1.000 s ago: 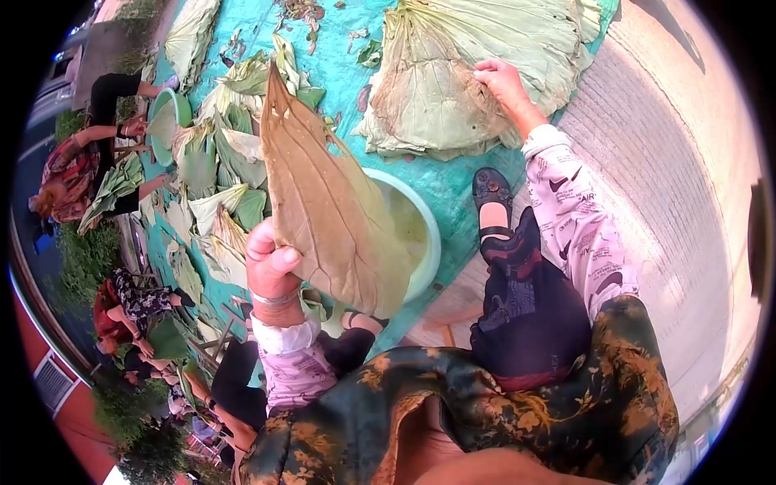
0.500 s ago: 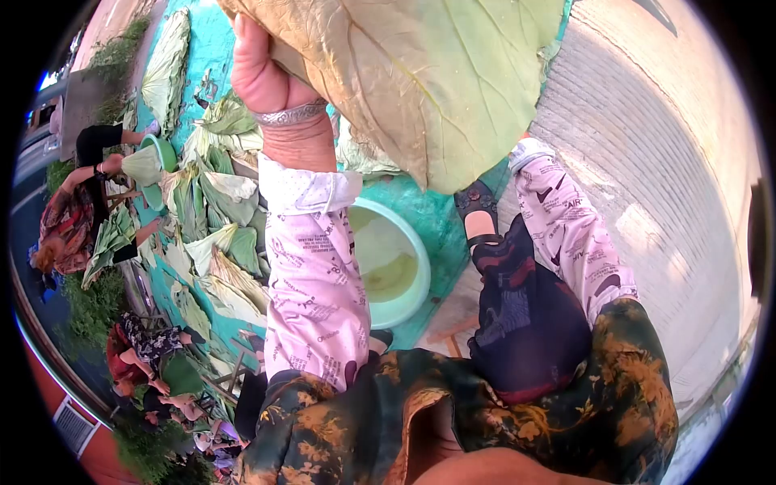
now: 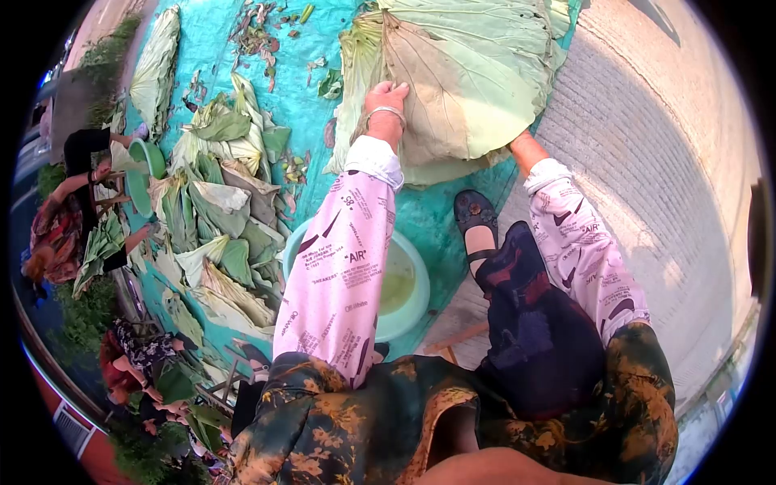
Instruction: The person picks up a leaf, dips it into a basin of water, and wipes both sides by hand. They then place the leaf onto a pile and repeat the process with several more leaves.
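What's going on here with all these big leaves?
A person has both hands at a broad, veined leaf on a flat stack: the left hand on its near edge, the right hand at its lower corner, mostly hidden. A basin stands below, and folded leaves lie on the teal tarp.

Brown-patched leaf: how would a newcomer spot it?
Find the teal tarp, then the leaf stack on its right. Its top leaf has the left hand at its left edge, the right hand at its lower right. A broad brown patch distinguishes it from greener neighbours.
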The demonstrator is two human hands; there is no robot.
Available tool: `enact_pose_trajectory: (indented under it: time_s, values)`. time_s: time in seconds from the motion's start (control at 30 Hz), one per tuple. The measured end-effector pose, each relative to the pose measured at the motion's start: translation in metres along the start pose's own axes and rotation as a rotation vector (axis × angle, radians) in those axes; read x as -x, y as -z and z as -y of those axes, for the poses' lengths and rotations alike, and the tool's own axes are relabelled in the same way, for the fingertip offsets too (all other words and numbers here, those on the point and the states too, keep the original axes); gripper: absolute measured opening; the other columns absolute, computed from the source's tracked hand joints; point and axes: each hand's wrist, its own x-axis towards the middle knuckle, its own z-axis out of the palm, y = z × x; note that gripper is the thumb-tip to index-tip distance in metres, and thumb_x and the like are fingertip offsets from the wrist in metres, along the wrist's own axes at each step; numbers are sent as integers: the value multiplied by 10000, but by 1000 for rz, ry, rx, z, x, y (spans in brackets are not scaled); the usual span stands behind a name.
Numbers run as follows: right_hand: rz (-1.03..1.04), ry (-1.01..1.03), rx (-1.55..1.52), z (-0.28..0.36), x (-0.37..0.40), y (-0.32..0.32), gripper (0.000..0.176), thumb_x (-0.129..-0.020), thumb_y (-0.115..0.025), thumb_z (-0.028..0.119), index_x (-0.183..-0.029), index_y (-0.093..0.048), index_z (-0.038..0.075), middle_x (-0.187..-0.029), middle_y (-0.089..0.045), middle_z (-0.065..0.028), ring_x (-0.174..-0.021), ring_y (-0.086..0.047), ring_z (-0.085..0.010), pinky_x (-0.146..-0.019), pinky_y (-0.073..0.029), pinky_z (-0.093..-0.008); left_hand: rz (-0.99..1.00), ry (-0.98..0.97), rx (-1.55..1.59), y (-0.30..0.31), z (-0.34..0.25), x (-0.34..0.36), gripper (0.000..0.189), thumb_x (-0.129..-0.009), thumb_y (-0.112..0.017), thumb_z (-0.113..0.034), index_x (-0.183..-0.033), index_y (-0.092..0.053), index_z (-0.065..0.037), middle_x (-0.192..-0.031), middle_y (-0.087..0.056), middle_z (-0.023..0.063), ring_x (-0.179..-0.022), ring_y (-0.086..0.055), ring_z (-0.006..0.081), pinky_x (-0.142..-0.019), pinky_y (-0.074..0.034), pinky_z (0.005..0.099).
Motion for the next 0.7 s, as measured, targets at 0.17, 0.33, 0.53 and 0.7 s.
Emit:
enact_pose_trajectory:
  time_s: [0.17, 0.33, 0.53, 0.7]
  values:
    - [-20, -22, -36, 1, 1, 10, 362, -783, -573, 208, -1099, -499, 49, -1017, -546, -62, -899, -517, -179, -792, -414, -294, -43, -92, -267, -8, 6, -4, 506, -666, -712, -149, -1067, -517, 90, -984, -590, 125, -895, -549, 200, -790, -419, 278]
    - [-33, -34, -74, 0, 7, 18, 381, -796, -565, 208, -1130, -484, 44, -1058, -534, -62, -933, -506, -178, -815, -405, -292, -18, -238, -369, -9, 14, -3, 405, -643, -705, -148, -955, -571, 73, -847, -611, 130, -772, -567, 194, -715, -438, 285]
    - [-45, -34, -83, -2, 17, 32, 405, -811, -555, 208, -1167, -464, 38, -1107, -520, -62, -974, -494, -177, -843, -394, -288, 20, -152, -495, -5, 3, 4, 391, -639, -702, -159, -947, -575, 46, -839, -614, 170, -760, -588, 252, -711, -451, 325]
    - [22, 100, 63, -2, 33, 44, 416, -818, -563, 206, -1179, -464, 26, -1133, -519, -56, -990, -496, -169, -852, -395, -284, -217, -271, -636, 14, -5, -16, 371, -658, -697, -197, -960, -572, -21, -923, -594, 164, -868, -566, 297, -761, -441, 362]
